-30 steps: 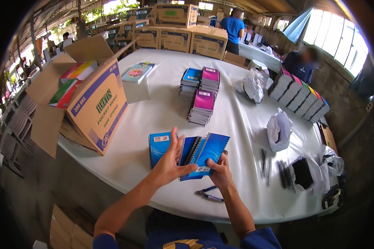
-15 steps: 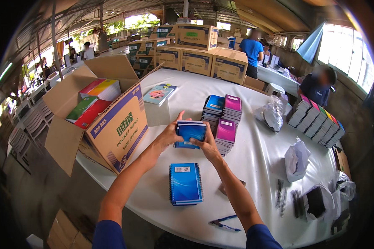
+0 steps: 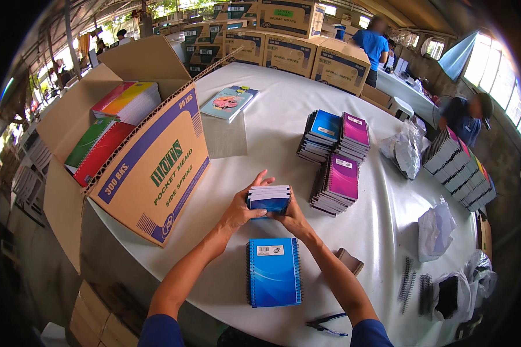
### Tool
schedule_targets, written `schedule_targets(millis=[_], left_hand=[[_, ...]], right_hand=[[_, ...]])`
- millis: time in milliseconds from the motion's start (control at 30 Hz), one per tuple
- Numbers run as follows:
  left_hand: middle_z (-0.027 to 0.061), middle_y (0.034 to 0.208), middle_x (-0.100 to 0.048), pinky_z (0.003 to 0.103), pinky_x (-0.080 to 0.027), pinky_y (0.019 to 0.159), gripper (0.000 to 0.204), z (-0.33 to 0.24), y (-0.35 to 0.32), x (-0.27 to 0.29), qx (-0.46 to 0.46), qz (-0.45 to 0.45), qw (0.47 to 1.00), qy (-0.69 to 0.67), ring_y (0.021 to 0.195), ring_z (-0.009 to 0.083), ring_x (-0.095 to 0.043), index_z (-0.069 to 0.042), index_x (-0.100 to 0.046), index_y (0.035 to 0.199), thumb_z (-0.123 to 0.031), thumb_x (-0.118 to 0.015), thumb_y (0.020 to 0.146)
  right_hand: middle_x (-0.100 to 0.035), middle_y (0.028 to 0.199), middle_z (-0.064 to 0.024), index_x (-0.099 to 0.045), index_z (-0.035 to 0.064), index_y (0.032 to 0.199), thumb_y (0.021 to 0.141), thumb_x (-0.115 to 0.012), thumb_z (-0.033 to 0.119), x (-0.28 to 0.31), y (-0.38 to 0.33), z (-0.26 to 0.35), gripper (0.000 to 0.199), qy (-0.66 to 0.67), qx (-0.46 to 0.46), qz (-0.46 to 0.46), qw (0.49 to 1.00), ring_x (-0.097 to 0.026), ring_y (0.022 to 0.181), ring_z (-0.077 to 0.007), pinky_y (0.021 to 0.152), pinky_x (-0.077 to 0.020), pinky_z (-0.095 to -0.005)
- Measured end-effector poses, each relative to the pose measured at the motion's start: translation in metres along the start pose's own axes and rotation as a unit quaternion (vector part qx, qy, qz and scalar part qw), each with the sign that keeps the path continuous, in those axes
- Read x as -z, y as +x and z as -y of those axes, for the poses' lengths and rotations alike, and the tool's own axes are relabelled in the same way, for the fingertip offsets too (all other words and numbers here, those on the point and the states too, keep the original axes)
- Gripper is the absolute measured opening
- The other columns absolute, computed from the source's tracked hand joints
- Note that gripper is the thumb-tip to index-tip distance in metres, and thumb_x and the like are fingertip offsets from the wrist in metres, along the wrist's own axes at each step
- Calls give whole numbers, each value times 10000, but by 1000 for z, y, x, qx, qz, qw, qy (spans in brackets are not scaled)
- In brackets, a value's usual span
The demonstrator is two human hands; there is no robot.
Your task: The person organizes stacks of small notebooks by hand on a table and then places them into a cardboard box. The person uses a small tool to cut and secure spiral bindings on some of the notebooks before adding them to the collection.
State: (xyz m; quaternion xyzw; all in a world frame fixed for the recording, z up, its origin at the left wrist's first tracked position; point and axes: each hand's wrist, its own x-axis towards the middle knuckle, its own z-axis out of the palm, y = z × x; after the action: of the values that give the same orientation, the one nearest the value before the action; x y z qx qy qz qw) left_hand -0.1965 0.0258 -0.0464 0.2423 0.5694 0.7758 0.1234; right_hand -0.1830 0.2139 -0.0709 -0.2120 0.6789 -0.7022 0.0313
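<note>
An open cardboard box of coloured notebooks is set at the table's left edge. A small stack of blue notebooks is pinched between the left hand and the right hand, raised over the table's near middle. A blue spiral notebook lies flat by the near edge. 3 notebook stacks are placed further right.
</note>
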Motion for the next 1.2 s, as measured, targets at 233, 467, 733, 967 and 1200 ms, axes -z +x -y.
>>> schedule_targets(millis=[233,467,733,967,1200], left_hand=[[99,1420,-501,335,-329,1121,952,2,5,10,9,25,1000,-2,1305,197,-463,-103,-337,1506,-20,-780,668],[97,1387,-533,325,-330,1115,855,-1,4,5,45,33,998,-9,1279,185,-485,-81,-410,1468,-20,-773,696],[67,1373,-521,391,-382,1087,866,3,11,4,-39,-97,973,-206,1246,236,-505,-48,-365,1461,-306,-802,759],[83,1349,-521,451,-386,1075,812,-31,38,-27,-51,-105,937,-329,1275,265,-481,-38,-421,1381,-395,-793,754],[129,1486,-405,464,-462,1008,1004,-107,48,13,34,72,961,-265,1307,255,-471,-141,-260,1524,-588,-727,755]], right_hand=[[-497,1265,-110,-302,77,1370,824,-693,-7,10,1,-18,678,-104,14,47,993,-466,1228,-196,1014,-405,-340],[-483,1307,-121,-276,103,1426,807,-695,-10,19,-4,-47,757,-98,7,52,994,-454,1248,-210,1014,-405,-351],[-628,1051,-104,-440,38,1295,815,-756,82,13,8,25,576,4,-46,-31,998,-594,1037,-185,937,-453,-314],[-645,1023,-93,-524,-18,1156,867,-697,52,0,25,90,344,128,19,-178,975,-602,978,-148,892,-476,-303],[-680,995,-109,-673,-28,1123,802,-704,95,74,66,205,345,-205,-102,-22,973,-624,883,-171,784,-505,-296]])
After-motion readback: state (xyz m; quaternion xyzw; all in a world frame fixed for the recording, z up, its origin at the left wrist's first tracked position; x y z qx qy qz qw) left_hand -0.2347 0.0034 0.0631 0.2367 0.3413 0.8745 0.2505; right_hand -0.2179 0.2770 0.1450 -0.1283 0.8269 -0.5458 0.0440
